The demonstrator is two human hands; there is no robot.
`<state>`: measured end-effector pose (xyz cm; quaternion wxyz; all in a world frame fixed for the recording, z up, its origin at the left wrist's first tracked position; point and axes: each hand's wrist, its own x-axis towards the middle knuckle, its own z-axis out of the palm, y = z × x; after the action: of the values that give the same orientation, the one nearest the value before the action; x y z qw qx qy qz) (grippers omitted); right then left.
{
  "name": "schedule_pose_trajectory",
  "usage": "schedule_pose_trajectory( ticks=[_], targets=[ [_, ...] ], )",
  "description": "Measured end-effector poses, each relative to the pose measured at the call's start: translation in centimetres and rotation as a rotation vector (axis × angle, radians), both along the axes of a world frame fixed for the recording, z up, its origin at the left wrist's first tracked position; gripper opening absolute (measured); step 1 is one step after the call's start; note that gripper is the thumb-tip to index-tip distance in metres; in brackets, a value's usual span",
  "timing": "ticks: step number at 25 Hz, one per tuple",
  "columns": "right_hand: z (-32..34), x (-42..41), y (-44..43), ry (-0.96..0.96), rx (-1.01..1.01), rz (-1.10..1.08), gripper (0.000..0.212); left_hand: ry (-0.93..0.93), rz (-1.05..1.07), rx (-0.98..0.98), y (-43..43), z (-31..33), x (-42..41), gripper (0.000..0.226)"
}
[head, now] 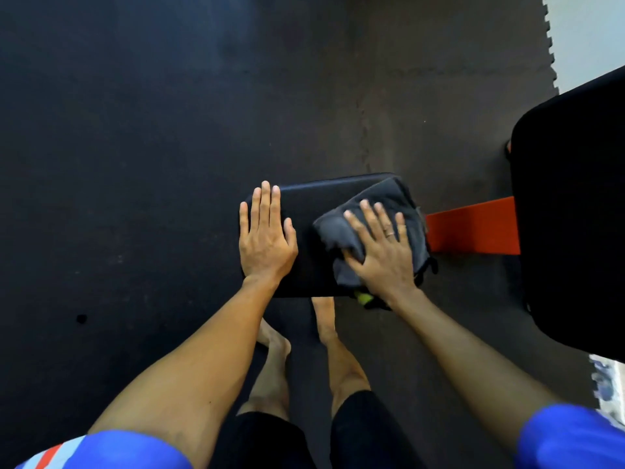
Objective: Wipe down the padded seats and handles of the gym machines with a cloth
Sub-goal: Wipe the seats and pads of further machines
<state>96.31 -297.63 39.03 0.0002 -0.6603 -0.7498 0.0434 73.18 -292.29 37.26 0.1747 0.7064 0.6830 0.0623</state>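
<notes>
A small black padded seat (314,211) stands in the middle of the view, seen from above. A dark grey cloth (389,201) lies bunched on its right half. My right hand (382,245) presses flat on the cloth, fingers spread and straight. On the seat's left end my left hand (265,231) rests flat on the bare padding, fingers straight and together. A larger black padded backrest (571,204) fills the right edge of the view.
An orange metal frame bar (473,228) joins the seat to the big pad on the right. Dark rubber floor mats (135,164) cover the ground, ending in a jigsaw edge at the top right. My bare feet stand just below the seat. A yellow-green knob (364,298) shows under the seat's near edge.
</notes>
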Motion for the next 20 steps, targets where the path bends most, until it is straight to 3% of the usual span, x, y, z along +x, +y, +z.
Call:
schedule_pose_trajectory(
  ticks=[4, 9, 12, 16, 20],
  targets=[
    [-0.2, -4.5, 6.5, 0.058, -0.05, -0.304, 0.074, -0.006, 0.076, 0.002, -0.5, 0.0, 0.1, 0.067],
    [-0.5, -7.3, 2.1, 0.11, 0.0, 0.083, 0.073, -0.058, 0.237, 0.018, -2.7, -0.3, 0.3, 0.069],
    [-0.5, -6.2, -1.7, 0.121, -0.015, 0.193, 0.071, -0.102, 0.365, 0.025, -4.6, -0.4, 0.8, 0.065],
    [-1.3, -9.9, 4.7, 0.12, -0.007, 0.2, 0.066, -0.193, 0.566, 0.044, -5.1, -0.6, 1.2, 0.061],
    [-1.1, -14.4, 11.0, 0.135, -0.155, 0.178, 0.062, -0.197, 0.607, 0.085, -5.4, -1.5, 1.0, 0.071]
  ],
)
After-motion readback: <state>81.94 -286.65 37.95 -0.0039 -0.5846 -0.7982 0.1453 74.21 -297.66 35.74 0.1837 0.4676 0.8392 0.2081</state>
